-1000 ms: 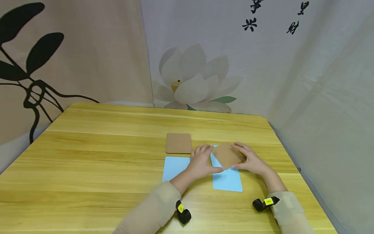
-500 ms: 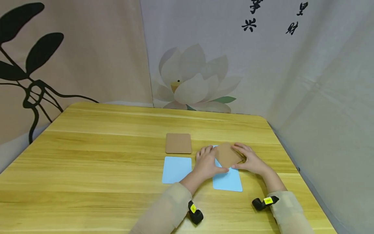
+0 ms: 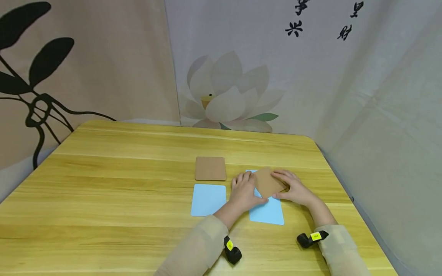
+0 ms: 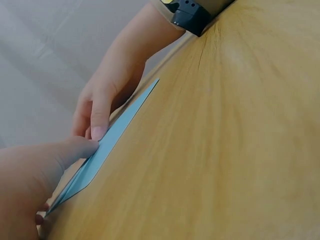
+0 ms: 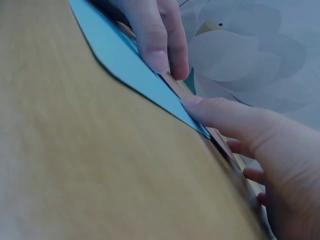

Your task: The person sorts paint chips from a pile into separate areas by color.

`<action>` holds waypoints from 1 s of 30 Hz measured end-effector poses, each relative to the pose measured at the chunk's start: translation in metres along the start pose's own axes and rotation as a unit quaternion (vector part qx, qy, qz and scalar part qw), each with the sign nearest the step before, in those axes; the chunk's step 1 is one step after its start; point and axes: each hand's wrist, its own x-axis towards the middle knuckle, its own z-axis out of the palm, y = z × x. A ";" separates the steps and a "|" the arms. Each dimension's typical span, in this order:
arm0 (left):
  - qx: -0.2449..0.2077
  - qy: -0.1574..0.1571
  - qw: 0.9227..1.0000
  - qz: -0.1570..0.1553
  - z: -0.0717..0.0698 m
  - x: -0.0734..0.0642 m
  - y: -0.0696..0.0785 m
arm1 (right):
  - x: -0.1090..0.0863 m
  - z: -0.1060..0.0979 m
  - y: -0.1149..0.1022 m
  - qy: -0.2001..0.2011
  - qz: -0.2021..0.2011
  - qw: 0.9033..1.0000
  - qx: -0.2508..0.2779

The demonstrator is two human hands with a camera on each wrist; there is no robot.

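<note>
In the head view a thin brown square card (image 3: 267, 184) lies turned cornerwise over the upper part of a blue card (image 3: 267, 212). My left hand (image 3: 241, 191) spans the brown card's left side, thumb by its near corner and fingers towards its far side. My right hand (image 3: 293, 188) grips its right side between thumb and fingers. Both thumb tips sit close together. In the left wrist view the blue card (image 4: 117, 130) shows edge-on under the left thumb. The right wrist view shows the brown card (image 5: 176, 86) as a narrow strip behind the blue one (image 5: 120, 57).
A second blue card (image 3: 208, 200) lies flat to the left of my left hand. Beyond it rests another brown card (image 3: 210, 168). The wooden table (image 3: 103, 199) extends to both sides, with a printed curtain (image 3: 231, 76) behind its far edge.
My left hand has moved right and settled against the brown card, exposing the left blue card. The brown card and the blue card under it have shifted slightly; the right hand barely moves.
</note>
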 end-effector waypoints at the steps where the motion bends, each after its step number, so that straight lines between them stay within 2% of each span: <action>1: 0.002 0.001 1.000 0.001 0.000 0.000 0.000 | 0.000 0.000 -0.001 0.000 -0.001 1.000 0.003; 11: -0.005 0.010 1.000 0.011 -0.002 0.000 -0.001 | 0.001 0.002 -0.007 -0.003 -0.014 1.000 0.019; 18: -0.022 0.004 1.000 0.007 -0.003 0.000 -0.002 | 0.002 0.004 -0.008 -0.001 -0.018 0.999 0.050; 24: -0.035 -0.007 0.999 -0.001 -0.002 0.002 -0.002 | 0.002 0.004 -0.008 0.012 -0.022 0.998 0.049; 30: -0.044 -0.002 0.999 0.004 -0.002 0.001 -0.004 | 0.000 0.004 -0.010 0.011 -0.015 0.998 0.059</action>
